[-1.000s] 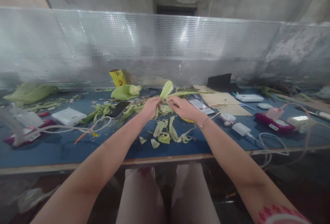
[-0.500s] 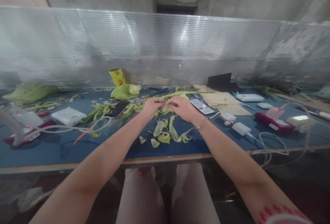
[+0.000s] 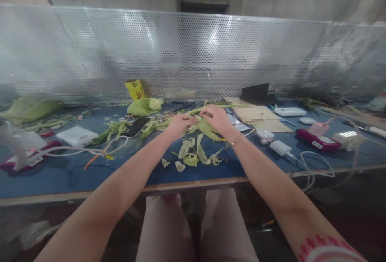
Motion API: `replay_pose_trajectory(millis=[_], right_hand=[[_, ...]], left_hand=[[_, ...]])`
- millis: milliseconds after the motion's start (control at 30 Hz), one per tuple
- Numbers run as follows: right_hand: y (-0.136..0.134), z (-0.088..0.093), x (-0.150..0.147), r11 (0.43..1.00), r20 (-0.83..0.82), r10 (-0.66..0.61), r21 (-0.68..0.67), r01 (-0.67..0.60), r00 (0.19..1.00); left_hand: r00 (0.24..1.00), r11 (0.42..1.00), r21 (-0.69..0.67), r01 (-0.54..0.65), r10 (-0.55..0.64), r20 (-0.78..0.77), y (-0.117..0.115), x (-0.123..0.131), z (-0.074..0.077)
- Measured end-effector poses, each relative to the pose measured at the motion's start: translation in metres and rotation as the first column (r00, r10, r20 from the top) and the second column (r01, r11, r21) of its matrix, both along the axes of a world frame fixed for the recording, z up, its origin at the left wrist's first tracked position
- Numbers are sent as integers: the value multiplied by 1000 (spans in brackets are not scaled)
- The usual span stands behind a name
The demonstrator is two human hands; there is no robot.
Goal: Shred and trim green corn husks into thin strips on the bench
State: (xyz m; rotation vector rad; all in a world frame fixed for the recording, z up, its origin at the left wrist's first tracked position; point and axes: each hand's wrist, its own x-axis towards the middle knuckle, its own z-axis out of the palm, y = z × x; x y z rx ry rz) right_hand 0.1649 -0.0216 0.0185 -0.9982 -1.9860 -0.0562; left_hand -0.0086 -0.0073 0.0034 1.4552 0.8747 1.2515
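Both my hands meet over the middle of the blue table. My left hand is closed on a bundle of pale green corn husk leaves. My right hand grips the same leaves from the right, with a thin bracelet on its wrist. The leaves lie low between my fingers and spread toward the right. Torn husk strips lie on the table just in front of my hands. A whole green corn ear in its husk rests behind my left hand.
A perforated metal screen walls the table's far side. A yellow packet, a phone, white chargers with cables, a pink device, brown paper and more husks at far left lie around.
The husk bundle stood upright above my hands a second ago; it now lies low and flat. My right hand has shifted slightly forward over the leaves.
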Motion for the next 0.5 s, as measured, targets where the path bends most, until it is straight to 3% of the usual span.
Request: replay_pose_trajectory(millis=[133,233,400,500], right_hand=[[2,3,3,996,-43,51,-73,-54,998],[7,4,13,959,-155,146,-220,-178,977],[19,-3,32,820,-327,267,-417,-392,906],[22,-13,30,835,-259,286,-404,-373,923]], left_hand=[[1000,1000,5,-7,7,-10,4,-1,-2],[999,998,-58,35,-33,23,5,-3,0],[960,950,-153,272,-257,114,0,-8,5],[924,913,-197,358,-317,212,-2,-7,5]])
